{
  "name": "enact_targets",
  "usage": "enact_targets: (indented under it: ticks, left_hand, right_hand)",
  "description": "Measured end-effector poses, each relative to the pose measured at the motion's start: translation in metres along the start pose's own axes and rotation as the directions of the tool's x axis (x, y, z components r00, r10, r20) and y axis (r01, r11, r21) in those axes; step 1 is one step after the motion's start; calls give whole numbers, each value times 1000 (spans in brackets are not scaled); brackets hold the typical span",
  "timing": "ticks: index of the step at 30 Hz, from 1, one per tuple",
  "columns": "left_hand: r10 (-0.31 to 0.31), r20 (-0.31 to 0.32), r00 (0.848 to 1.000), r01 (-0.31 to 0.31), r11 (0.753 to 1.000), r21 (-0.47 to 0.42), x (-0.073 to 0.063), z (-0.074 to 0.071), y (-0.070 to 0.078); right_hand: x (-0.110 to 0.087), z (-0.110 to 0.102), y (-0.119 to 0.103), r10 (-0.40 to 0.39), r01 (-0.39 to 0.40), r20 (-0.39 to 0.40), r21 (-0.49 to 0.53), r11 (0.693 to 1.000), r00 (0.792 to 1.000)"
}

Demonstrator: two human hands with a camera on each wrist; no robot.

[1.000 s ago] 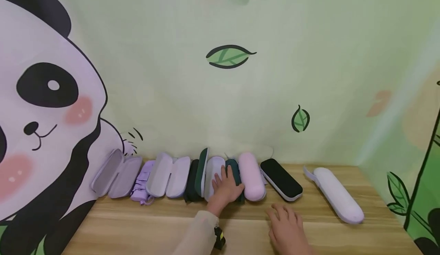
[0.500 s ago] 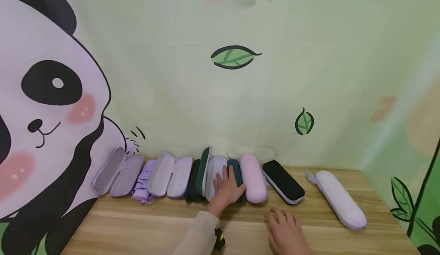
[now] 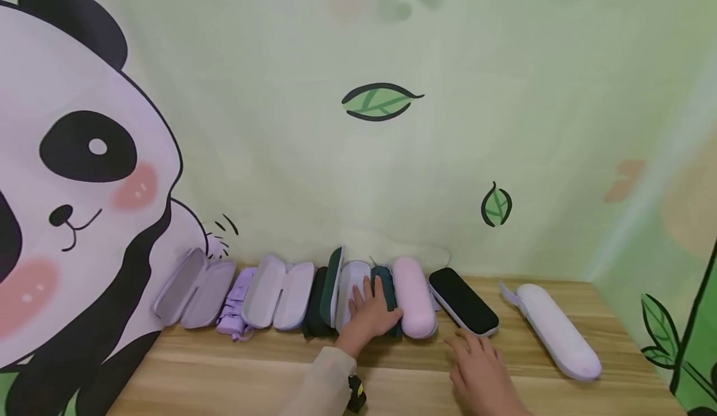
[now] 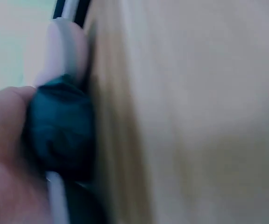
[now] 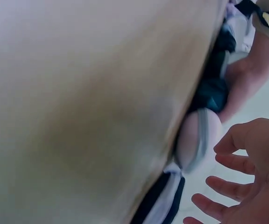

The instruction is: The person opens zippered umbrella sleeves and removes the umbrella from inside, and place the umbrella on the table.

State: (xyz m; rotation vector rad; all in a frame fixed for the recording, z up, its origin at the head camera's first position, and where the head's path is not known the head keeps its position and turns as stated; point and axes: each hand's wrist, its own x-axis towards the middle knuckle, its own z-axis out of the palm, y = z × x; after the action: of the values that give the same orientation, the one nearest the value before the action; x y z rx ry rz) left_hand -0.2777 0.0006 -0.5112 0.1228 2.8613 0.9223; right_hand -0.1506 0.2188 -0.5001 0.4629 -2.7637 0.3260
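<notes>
we record the right hand, fingers loosely spread and pinching nothing, now nearer the black-topped, pale-edged oblong case on the wood-grain table, contact unclear, putting that case, we judge, within reach. we list the left hand spread over the dark teal folded fabric bundle and the open pale-lined green case, any grip uncertain. between bundle and black-topped case we enter the rounded pink case, a likely obstacle; rightmost, the long white case.

Over my feed I see a wooden tabletop and a cartoon panda on a green backdrop. I can't tell the room's kind.
</notes>
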Motion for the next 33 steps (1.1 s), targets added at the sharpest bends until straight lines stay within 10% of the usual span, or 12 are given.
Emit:
enact_targets:
  ticks: [9,16,26,33]
  left_hand:
    - [167,-73,983,-151,971,187,-7,10,52]
    - [-2,-69,998,32,901,432,9,45,83]
    - [93,-218,972,-15,942,336,-4,59,82]
    - [161,-183,970,-58,881,469,-11,64,80]
  right_hand:
    - [15,-18,20,-6,7,-89,2,1000,996]
    - [19,-25,26,-31,32,-150,-1,1000,988]
    - [16,-23,28,-25,29,-160,23,999,987]
    - [22,-22,26,-69,75,-181,27,997,981]
